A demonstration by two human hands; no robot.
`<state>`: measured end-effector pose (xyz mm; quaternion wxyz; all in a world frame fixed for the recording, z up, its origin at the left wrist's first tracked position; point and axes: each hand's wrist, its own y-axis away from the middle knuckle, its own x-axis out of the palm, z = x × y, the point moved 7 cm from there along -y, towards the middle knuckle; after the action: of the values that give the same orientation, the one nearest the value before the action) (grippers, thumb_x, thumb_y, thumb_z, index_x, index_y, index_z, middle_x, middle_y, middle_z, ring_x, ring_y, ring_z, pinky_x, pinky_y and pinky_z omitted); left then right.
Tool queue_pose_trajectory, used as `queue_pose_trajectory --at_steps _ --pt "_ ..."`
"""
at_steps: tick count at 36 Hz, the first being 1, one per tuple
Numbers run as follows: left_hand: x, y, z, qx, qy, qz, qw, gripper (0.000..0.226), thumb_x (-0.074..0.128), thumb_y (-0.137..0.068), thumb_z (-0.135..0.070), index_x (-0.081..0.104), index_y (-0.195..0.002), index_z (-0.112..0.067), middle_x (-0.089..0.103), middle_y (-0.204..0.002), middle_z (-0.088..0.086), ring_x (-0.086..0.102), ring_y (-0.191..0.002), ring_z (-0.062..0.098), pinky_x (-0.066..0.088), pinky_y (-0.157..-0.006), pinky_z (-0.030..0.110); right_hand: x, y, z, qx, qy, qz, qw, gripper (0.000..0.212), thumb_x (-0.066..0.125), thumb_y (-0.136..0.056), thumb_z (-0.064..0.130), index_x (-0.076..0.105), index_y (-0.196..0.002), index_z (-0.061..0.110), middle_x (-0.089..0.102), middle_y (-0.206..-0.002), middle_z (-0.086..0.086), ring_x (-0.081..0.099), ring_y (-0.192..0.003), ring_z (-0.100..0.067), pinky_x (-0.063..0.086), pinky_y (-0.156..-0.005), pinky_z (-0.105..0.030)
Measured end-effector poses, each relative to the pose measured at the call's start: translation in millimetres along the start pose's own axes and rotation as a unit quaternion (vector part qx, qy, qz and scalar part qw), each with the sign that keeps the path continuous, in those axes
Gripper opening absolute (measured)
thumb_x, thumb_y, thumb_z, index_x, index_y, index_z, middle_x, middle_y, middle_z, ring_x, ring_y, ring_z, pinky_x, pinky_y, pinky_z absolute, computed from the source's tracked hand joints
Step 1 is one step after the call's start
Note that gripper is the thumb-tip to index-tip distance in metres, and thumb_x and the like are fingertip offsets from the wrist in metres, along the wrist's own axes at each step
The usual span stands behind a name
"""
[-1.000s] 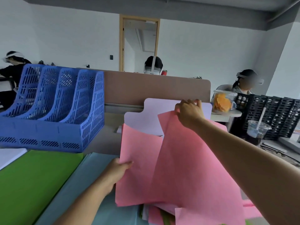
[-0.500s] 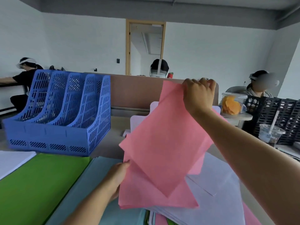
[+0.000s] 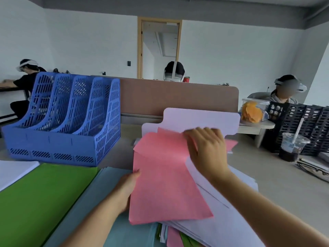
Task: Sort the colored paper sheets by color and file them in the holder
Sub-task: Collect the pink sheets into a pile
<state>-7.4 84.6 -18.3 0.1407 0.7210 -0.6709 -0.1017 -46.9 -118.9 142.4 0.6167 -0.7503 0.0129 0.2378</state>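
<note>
A stack of pink sheets (image 3: 165,186) is held up at the centre of the desk. My left hand (image 3: 127,186) grips its left edge, thumb on top and fingers hidden underneath. My right hand (image 3: 204,148) rests on the top pink sheet near its upper right corner, blurred; its grip is unclear. Beneath lie pale lilac sheets (image 3: 222,216) over a mixed pile. A green pile (image 3: 35,196) and a light blue pile (image 3: 105,193) lie to the left. The blue file holder (image 3: 71,120) with several empty slots stands at the back left.
A white pile (image 3: 14,170) lies at the far left. Lilac tabbed dividers (image 3: 195,120) stand behind the pink stack. An iced drink cup (image 3: 292,147), a black crate (image 3: 306,125) and a snack jar (image 3: 254,109) are at the right. A brown partition (image 3: 178,98) closes the desk's back.
My right hand has brought the lifted pink sheet down onto the pink stack in my left hand. The stack now sits squarer.
</note>
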Motion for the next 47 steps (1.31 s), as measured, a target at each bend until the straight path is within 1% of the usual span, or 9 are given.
queue_pose_trajectory --at_steps 4,9,15,22,30,32,36,40,47 --pt "1.9 1.8 -0.7 -0.005 0.0 -0.005 1.0 0.04 0.045 -0.101 -0.035 0.06 -0.122 -0.004 0.065 -0.085 0.009 0.061 -0.074 0.021 0.042 -0.058 0.027 6.9 55.0 16.4 -0.048 -0.046 0.056 0.996 0.01 0.064 -0.088 0.014 0.069 -0.089 0.022 0.063 -0.073 0.005 0.056 -0.065 -0.024 0.043 -0.064 -0.036" --pt "-1.6 3.0 -3.4 0.005 -0.032 -0.033 0.999 0.053 0.046 -0.099 -0.041 0.045 -0.141 -0.009 0.052 -0.138 0.018 0.053 -0.12 0.031 0.04 -0.082 0.03 26.2 90.1 25.8 -0.069 -0.111 0.171 0.977 0.01 0.061 -0.092 0.022 0.069 -0.089 0.026 0.069 -0.077 0.012 0.062 -0.061 -0.014 0.048 -0.058 -0.03" --pt "-0.8 6.0 -5.0 0.002 -0.056 -0.011 0.998 0.06 0.05 -0.095 -0.049 0.047 -0.139 -0.01 0.051 -0.141 0.013 0.051 -0.125 0.029 0.042 -0.093 0.031 38.9 118.1 37.8 -0.103 -0.192 0.323 0.921 0.013 0.051 -0.094 0.029 0.063 -0.098 0.029 0.07 -0.09 0.012 0.065 -0.074 -0.012 0.052 -0.059 -0.031" --pt "3.1 3.9 -7.8 0.033 -0.077 0.005 0.996 0.02 0.055 -0.095 -0.035 0.062 -0.085 -0.019 0.064 -0.066 -0.012 0.056 -0.06 0.0 0.039 -0.045 0.015 2.2 122.9 65.6 -0.175 -0.259 0.272 0.91 0.013 0.057 -0.097 0.031 0.069 -0.096 0.026 0.064 -0.075 0.01 0.055 -0.059 -0.011 0.044 -0.052 -0.027" --pt "-0.9 -3.5 -3.1 0.032 -0.06 -0.026 0.997 0.032 0.046 -0.101 -0.024 0.06 -0.119 -0.002 0.065 -0.094 0.002 0.052 -0.067 0.01 0.036 -0.054 0.021 1.8 121.3 50.2 0.009 -0.387 0.33 0.861 0.02 0.058 -0.095 0.04 0.07 -0.098 0.024 0.067 -0.11 0.03 0.065 -0.095 0.01 0.055 -0.076 -0.017" --pt "-3.0 -6.2 -3.1 0.033 -0.053 -0.038 0.997 0.027 0.046 -0.101 -0.022 0.06 -0.117 -0.005 0.062 -0.083 0.001 0.052 -0.067 0.012 0.036 -0.054 0.023 2.7 120.9 46.8 0.008 -0.382 0.333 0.862 0.02 0.055 -0.095 0.037 0.068 -0.1 0.023 0.066 -0.113 0.03 0.066 -0.096 0.007 0.056 -0.078 -0.02" --pt "-8.9 -11.6 -0.9 0.027 -0.05 -0.052 0.997 0.037 0.048 -0.101 -0.024 0.054 -0.13 -0.001 0.062 -0.122 0.016 0.056 -0.091 0.023 0.042 -0.078 0.03 -1.6 119.2 46.1 -0.064 -0.333 0.338 0.878 0.02 0.056 -0.091 0.021 0.068 -0.106 0.024 0.068 -0.111 0.025 0.068 -0.089 -0.002 0.054 -0.074 -0.02" --pt "-11.2 -14.5 0.5 0.019 -0.038 -0.064 0.997 0.04 0.044 -0.102 -0.028 0.053 -0.129 0.0 0.061 -0.123 0.016 0.058 -0.101 0.028 0.046 -0.079 0.031 -8.2 117.1 36.2 -0.101 -0.299 0.332 0.889 0.025 0.058 -0.077 0.009 0.069 -0.096 0.022 0.071 -0.103 0.018 0.068 -0.089 -0.009 0.054 -0.078 -0.027" --pt "-4.7 -11.9 -3.5 0.026 -0.051 -0.046 0.997 0.051 0.047 -0.098 -0.042 0.051 -0.134 -0.006 0.055 -0.135 0.013 0.055 -0.111 0.026 0.036 -0.081 0.027 11.8 137.9 2.7 -0.016 -0.305 0.447 0.841 0.032 0.051 -0.076 0.001 0.069 -0.09 0.023 0.058 -0.122 0.036 0.042 -0.127 0.014 0.025 -0.116 -0.031"
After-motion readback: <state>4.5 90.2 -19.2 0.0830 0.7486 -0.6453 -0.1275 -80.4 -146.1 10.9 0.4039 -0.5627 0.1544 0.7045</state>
